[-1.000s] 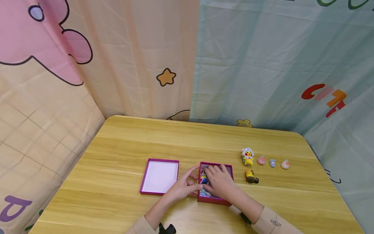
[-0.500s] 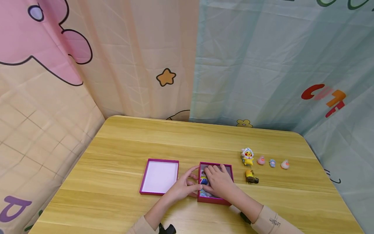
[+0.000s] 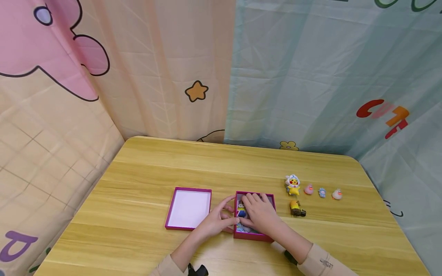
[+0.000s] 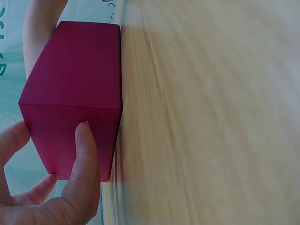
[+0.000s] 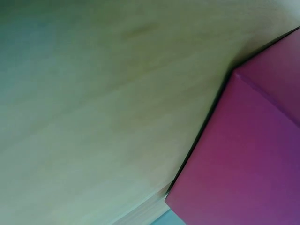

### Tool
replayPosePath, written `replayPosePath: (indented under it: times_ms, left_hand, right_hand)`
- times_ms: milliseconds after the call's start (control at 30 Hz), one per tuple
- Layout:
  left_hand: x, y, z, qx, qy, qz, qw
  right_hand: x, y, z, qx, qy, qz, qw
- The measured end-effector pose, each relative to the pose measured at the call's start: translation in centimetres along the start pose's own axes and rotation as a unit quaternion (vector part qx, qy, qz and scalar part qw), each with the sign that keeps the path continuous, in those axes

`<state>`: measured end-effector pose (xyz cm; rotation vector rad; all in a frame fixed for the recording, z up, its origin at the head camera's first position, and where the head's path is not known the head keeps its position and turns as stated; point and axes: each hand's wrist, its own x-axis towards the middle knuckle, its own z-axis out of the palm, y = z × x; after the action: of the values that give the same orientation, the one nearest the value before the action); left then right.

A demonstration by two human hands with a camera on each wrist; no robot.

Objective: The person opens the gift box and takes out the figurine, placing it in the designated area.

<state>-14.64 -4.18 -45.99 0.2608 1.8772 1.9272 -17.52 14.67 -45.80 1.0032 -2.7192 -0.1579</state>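
Note:
A magenta box (image 3: 253, 236) stands open near the table's front middle. My left hand (image 3: 218, 219) grips its left wall, and the left wrist view shows the thumb (image 4: 84, 157) flat against the box (image 4: 70, 89). My right hand (image 3: 259, 213) lies inside the box with its fingers stretched over the toys there. A blue and yellow figure (image 3: 241, 212) peeks out beside that hand, and the rest of the contents are hidden. The right wrist view holds only a corner of the box (image 5: 253, 164) and the tabletop.
The box's lid (image 3: 188, 208) lies upside down, white inside, just left of my left hand. Right of the box are a yellow hooded figure (image 3: 292, 184), a yellow toy lying flat (image 3: 297, 209) and three tiny figures (image 3: 322, 192). Curtains surround the wooden table (image 3: 145, 172).

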Motion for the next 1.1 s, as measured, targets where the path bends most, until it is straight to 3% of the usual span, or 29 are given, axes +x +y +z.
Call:
replayPosePath:
  times_ms: [433, 833, 1100]
  left_hand:
    - [0.0, 0.0, 0.1, 0.003, 0.002, 0.005, 1.0]
    - [0.2, -0.1, 0.1, 0.001, 0.007, 0.004, 1.0]
    - [0.1, 0.0, 0.2, 0.005, 0.009, 0.003, 0.9999]
  right_hand:
    - [-0.9, 1.5, -1.6, 0.04, 0.012, 0.014, 0.999]
    - [-2.6, 3.9, -3.4, 0.023, 0.042, 0.025, 0.9986]
    - [-4.3, 6.2, -3.7, 0.006, 0.087, 0.035, 0.9956]
